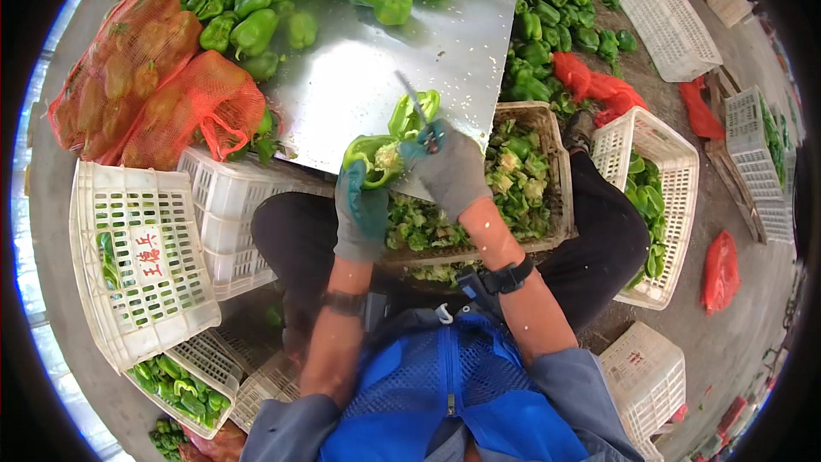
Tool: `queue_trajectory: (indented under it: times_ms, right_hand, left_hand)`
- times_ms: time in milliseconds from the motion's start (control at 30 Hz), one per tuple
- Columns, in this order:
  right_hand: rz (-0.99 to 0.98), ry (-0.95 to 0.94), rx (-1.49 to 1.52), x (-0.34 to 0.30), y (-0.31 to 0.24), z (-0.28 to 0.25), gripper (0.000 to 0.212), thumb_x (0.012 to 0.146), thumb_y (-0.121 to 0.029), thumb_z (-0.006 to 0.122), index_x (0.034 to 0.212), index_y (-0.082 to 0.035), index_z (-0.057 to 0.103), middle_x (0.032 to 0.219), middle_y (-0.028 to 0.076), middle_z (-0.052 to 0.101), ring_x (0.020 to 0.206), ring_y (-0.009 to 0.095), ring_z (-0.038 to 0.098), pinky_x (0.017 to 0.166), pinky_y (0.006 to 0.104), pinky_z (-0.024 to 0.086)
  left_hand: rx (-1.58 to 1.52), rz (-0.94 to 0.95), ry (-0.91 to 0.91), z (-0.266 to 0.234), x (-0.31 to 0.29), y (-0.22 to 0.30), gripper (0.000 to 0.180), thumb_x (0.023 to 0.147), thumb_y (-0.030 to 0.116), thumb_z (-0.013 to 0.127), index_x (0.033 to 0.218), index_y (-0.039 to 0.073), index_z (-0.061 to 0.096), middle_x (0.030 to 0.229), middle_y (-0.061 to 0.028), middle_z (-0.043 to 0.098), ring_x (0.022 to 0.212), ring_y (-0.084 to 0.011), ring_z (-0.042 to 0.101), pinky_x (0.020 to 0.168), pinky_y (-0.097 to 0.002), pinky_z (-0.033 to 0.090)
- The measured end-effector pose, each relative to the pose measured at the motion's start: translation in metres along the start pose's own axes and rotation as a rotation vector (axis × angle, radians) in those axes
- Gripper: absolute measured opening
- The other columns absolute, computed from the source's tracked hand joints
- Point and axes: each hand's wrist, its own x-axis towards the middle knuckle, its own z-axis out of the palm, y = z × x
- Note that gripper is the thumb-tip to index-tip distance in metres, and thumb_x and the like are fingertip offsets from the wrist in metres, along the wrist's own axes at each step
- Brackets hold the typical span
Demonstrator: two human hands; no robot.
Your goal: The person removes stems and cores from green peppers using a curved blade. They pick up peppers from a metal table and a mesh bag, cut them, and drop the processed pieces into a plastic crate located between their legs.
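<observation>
My left hand (pixel 361 216), in a grey and teal glove, grips a cut-open green bell pepper (pixel 359 154) from below. Pale seeds and core (pixel 389 159) show inside it. Another opened piece of green pepper (pixel 400 118) stands up just beyond, by the knife; whether the two pieces are still joined I cannot tell. In my gloved right hand (pixel 451 169) is a small knife (pixel 410 94), its blade pointing away from me. That hand's fingers are close to the pepper's core. Both hands are over the near edge of a metal table (pixel 342 98).
Whole green peppers (pixel 256 30) are heaped on the table's far side, beside red mesh sacks (pixel 128 68). A crate (pixel 564 197) of pepper cores and scraps sits by my lap. White crates (pixel 145 257) stand at left; another crate (pixel 684 205) at right holds green pepper pieces.
</observation>
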Motion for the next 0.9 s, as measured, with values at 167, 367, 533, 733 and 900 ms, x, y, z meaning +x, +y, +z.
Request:
queue_trajectory:
  times_ms: [167,367,533,733,900]
  right_hand:
    - [-0.131,-0.050,-0.275,-0.021,0.017,0.020,0.035,0.101,-0.024,0.071,0.123,0.002,0.064,0.105,0.028,0.075,0.105,0.045,0.073,0.096,0.0521,0.058]
    - [-0.093,0.039,-0.146,-0.028,0.043,0.012,0.041,0.088,-0.021,0.081,0.116,0.005,0.067,0.110,0.031,0.074,0.107,0.047,0.072,0.095,0.0523,0.059]
    - [0.154,-0.012,0.177,-0.049,0.040,-0.024,0.034,0.088,-0.021,0.084,0.105,0.007,0.073,0.090,0.020,0.077,0.078,0.029,0.076,0.068,0.0417,0.061]
    - [0.240,-0.130,0.769,-0.074,0.056,-0.053,0.025,0.089,-0.018,0.084,0.099,0.003,0.075,0.076,0.004,0.069,0.053,0.011,0.058,0.049,0.0300,0.044]
    - [0.338,-0.159,1.095,-0.087,0.071,-0.060,0.031,0.090,-0.020,0.082,0.111,0.000,0.074,0.083,0.006,0.073,0.053,0.010,0.059,0.044,0.0249,0.043]
  left_hand:
    - [0.495,0.020,0.096,0.031,-0.025,-0.003,0.054,0.102,0.010,0.069,0.153,-0.004,0.056,0.140,-0.0183,0.065,0.125,-0.0269,0.065,0.108,-0.0416,0.054]
    - [0.961,0.285,-0.128,0.044,-0.039,-0.008,0.061,0.098,0.007,0.073,0.156,-0.003,0.054,0.144,-0.0119,0.061,0.128,-0.0198,0.061,0.112,-0.0353,0.051]
    - [0.955,0.300,-0.254,0.060,-0.047,-0.004,0.053,0.098,0.009,0.069,0.149,-0.004,0.062,0.141,-0.0119,0.065,0.125,-0.0192,0.064,0.111,-0.0343,0.052]
    - [0.337,-0.134,-0.165,0.077,-0.055,-0.007,0.048,0.102,0.011,0.061,0.148,-0.003,0.064,0.132,-0.0111,0.073,0.117,-0.0202,0.070,0.110,-0.0363,0.054]
    - [-0.285,-0.349,-0.122,0.058,-0.051,-0.031,0.061,0.102,0.039,0.065,0.150,0.003,0.059,0.140,-0.0190,0.070,0.126,-0.0343,0.071,0.110,-0.0513,0.058]
